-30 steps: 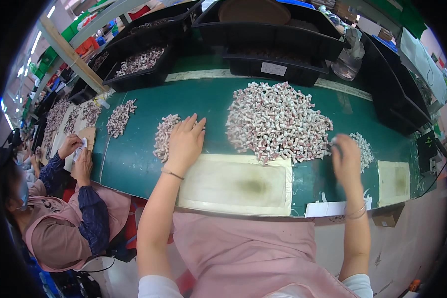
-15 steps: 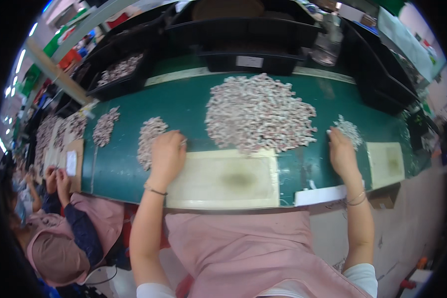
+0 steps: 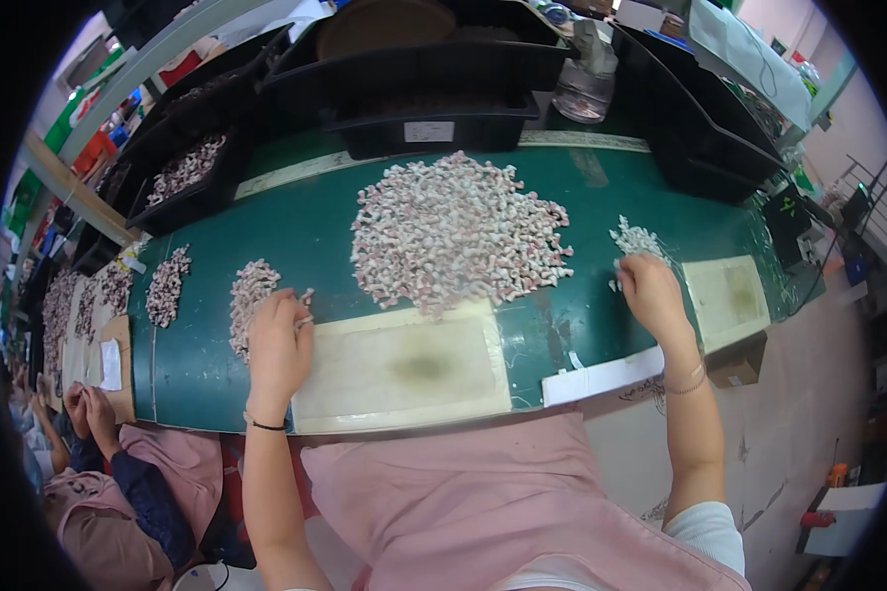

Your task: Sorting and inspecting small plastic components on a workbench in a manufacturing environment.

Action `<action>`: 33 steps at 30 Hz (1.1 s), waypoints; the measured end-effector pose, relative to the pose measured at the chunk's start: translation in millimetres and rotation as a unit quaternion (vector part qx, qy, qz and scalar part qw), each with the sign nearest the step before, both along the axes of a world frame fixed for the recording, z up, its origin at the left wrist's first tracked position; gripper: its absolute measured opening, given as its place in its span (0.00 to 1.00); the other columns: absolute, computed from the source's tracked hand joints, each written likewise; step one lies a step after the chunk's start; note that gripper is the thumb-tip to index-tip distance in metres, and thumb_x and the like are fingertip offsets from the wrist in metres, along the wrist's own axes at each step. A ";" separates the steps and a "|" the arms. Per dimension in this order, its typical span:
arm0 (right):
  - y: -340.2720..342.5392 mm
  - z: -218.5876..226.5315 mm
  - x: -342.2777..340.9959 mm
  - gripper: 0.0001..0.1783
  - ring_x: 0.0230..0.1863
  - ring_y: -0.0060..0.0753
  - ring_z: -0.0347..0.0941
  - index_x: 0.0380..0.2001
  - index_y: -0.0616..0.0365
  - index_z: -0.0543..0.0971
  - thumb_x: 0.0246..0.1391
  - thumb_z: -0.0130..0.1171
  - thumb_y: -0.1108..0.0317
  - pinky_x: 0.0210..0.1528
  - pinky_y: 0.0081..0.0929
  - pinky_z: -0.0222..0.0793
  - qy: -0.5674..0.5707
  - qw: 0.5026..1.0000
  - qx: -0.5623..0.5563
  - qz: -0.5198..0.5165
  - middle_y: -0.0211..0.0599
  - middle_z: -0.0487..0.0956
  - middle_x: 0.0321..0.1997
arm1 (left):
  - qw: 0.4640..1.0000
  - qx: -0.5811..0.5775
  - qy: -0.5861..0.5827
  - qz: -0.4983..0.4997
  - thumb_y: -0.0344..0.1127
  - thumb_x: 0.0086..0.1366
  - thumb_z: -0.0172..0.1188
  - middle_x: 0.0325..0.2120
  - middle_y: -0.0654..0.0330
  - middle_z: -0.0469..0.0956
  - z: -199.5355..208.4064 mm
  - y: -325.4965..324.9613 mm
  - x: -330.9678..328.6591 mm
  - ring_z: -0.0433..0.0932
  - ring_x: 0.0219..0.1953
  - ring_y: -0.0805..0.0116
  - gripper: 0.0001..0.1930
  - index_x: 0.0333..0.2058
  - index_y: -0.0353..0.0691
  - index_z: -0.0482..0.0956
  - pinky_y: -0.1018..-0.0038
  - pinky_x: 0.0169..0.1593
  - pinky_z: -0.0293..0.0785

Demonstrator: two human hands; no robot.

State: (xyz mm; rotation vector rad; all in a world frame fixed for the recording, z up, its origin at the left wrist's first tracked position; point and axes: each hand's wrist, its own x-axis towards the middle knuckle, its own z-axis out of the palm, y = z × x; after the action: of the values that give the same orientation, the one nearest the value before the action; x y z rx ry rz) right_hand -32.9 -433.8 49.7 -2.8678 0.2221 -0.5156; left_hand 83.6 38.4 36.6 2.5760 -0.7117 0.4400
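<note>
Resting on the green worktop (image 3: 296,236), the left hand (image 3: 278,345) is lying with its fingers (image 3: 291,307) curled narrow over the near end of a small pile of pinkish-white pieces (image 3: 249,295); whether a piece is pinched under them I cannot tell. That pile is running as a strip away from the person, so its long axis is pointing roughly straight ahead of the left fingers, with most of it lying just beyond and slightly to their left. The right hand (image 3: 650,295) is sitting at the near edge of a smaller scatter of pieces (image 3: 636,239), its fingers bent down onto the surface and touching the nearest ones; their grip is hidden by the back of the hand.

Between the two hands the large heap (image 3: 458,234) is spreading wide, its near rim touching the far edge of the pale mat (image 3: 404,369). The left hand is nearer the heap's left flank, the right hand nearer its right flank, both well within the same stretch of belt.

The mat is offering bare room between the hands. Black trays (image 3: 414,94) are walling the far side, and the worktop's near edge is running just behind both wrists. A second mat (image 3: 729,295) is lying just right of the right hand. Another person's hands (image 3: 84,409) are working apart at the far left.
</note>
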 end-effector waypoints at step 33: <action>70.4 -28.3 -24.9 0.09 0.36 0.43 0.72 0.31 0.60 0.76 0.45 0.62 0.79 0.39 0.36 0.66 -0.103 0.984 -0.040 0.138 0.38 0.77 0.36 | 0.931 -0.347 0.113 0.001 0.26 0.65 0.58 0.35 0.59 0.80 4.9 -50.6 -59.9 0.78 0.38 0.74 0.08 0.42 0.32 0.78 0.78 0.44 0.73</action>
State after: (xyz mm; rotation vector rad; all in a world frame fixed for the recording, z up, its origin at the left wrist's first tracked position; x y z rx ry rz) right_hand -57.9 -363.4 21.4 -2.8281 -0.2329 -0.7713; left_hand 23.7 -12.2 41.6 1.9125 -0.3757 0.3115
